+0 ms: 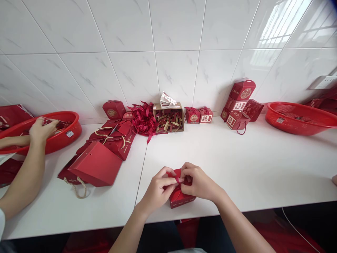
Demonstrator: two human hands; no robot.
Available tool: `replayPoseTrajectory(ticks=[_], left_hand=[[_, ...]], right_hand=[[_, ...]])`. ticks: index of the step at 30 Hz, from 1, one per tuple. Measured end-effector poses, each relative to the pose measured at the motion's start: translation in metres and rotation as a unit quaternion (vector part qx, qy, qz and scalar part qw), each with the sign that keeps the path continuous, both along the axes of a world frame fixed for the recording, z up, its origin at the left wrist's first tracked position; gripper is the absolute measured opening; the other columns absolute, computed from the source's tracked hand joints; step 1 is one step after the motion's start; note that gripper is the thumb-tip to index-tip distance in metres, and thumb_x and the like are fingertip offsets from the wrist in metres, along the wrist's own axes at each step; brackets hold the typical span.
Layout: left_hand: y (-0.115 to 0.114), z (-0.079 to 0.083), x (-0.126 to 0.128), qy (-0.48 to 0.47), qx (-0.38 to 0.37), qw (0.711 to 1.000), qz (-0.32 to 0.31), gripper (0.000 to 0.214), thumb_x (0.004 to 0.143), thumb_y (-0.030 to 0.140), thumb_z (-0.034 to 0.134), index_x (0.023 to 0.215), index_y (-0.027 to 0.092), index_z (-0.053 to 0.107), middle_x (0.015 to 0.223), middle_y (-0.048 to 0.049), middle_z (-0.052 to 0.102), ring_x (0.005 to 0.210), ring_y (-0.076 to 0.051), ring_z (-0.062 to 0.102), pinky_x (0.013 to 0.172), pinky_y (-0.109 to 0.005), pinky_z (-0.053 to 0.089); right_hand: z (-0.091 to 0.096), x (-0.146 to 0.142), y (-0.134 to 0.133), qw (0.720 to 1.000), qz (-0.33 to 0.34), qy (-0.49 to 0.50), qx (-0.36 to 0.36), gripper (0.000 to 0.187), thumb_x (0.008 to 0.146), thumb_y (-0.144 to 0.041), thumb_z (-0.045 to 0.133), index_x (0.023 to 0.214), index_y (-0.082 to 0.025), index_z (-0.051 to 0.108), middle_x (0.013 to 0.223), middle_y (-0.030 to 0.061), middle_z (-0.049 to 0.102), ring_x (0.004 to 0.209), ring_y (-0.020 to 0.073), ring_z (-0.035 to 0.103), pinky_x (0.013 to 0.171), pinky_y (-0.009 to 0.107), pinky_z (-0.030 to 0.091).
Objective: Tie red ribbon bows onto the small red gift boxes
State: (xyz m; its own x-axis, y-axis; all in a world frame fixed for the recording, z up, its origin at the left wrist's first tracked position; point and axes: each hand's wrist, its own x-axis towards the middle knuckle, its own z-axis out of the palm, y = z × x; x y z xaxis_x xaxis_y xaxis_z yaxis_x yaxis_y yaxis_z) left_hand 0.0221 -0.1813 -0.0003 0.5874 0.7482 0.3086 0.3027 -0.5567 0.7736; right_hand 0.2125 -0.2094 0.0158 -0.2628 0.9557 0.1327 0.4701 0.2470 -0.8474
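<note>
A small red gift box [181, 200] sits near the front edge of the white table, with printed characters on its near side. Both of my hands are over its top, pinching a dark red ribbon [178, 180]. My left hand [161, 185] comes from the left, its thumb and forefinger closed on the ribbon. From the right, my right hand [196, 180] meets it, fingers bent and pinched on the same ribbon. My fingers hide part of the box's top, and whether the ribbon is knotted cannot be made out.
Behind lie a pile of red ribbons [144, 119], a cardboard box [181, 128] of ribbon pieces and several finished boxes [238, 105]. Larger red boxes [97, 165] stand left. Red baskets flank the table; another person's hand [42, 131] reaches into the left basket [75, 130].
</note>
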Motion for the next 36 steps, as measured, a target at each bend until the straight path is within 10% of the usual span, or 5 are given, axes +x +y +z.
replayPoseTrajectory(ticks=[11, 17, 23, 31, 36], left_hand=[[0.001, 0.006, -0.02, 0.03, -0.125, 0.984, 0.124, 0.018, 0.086, 0.029, 0.051, 0.084, 0.02, 0.067, 0.101, -0.0067, 0.057, 0.071, -0.014, 0.058, 0.053, -0.023, 0.047], [0.004, 0.013, -0.013, -0.033, -0.191, 0.979, 0.063, 0.015, 0.081, 0.024, 0.05, 0.069, 0.021, 0.058, 0.135, -0.0064, 0.051, 0.13, -0.028, 0.041, 0.102, -0.041, 0.041], [0.01, 0.014, -0.008, -0.055, -0.24, 0.969, -0.003, 0.024, 0.085, 0.032, 0.055, 0.063, 0.021, 0.054, 0.135, -0.0068, 0.055, 0.136, -0.028, 0.036, 0.11, -0.046, 0.03], [0.025, -0.015, -0.018, 0.067, -0.037, 0.986, 0.149, 0.043, 0.097, 0.039, 0.031, 0.071, 0.022, 0.06, 0.128, -0.0066, 0.058, 0.128, -0.026, 0.041, 0.104, -0.047, 0.031], [0.022, -0.02, -0.02, 0.185, 0.178, 0.948, 0.189, 0.037, 0.097, 0.032, 0.032, 0.077, 0.02, 0.061, 0.125, -0.0127, 0.052, 0.118, -0.029, 0.048, 0.096, -0.053, 0.027]], right_hand=[[-0.003, 0.016, -0.016, 0.993, -0.076, -0.092, 0.018, 0.017, 0.072, -0.01, 0.052, 0.062, -0.021, 0.044, 0.085, 0.0001, 0.054, 0.061, 0.0115, 0.05, 0.059, 0.028, 0.044], [-0.017, 0.01, -0.012, 0.979, -0.136, -0.104, 0.112, 0.012, 0.079, -0.014, 0.051, 0.07, -0.021, 0.05, 0.101, 0.007, 0.057, 0.092, 0.0224, 0.058, 0.077, 0.038, 0.048], [-0.025, 0.006, -0.014, 0.965, -0.174, -0.129, 0.151, 0.015, 0.081, -0.018, 0.053, 0.067, -0.021, 0.052, 0.113, 0.0089, 0.058, 0.111, 0.0279, 0.053, 0.092, 0.051, 0.04], [-0.028, 0.01, -0.024, 0.972, -0.157, -0.12, 0.124, 0.017, 0.074, -0.012, 0.055, 0.06, -0.021, 0.05, 0.115, 0.007, 0.059, 0.113, 0.0283, 0.051, 0.092, 0.05, 0.04], [-0.028, 0.012, -0.028, 0.979, -0.14, -0.104, 0.109, 0.017, 0.074, -0.011, 0.054, 0.06, -0.021, 0.051, 0.119, 0.0065, 0.059, 0.115, 0.0287, 0.051, 0.091, 0.048, 0.042]])
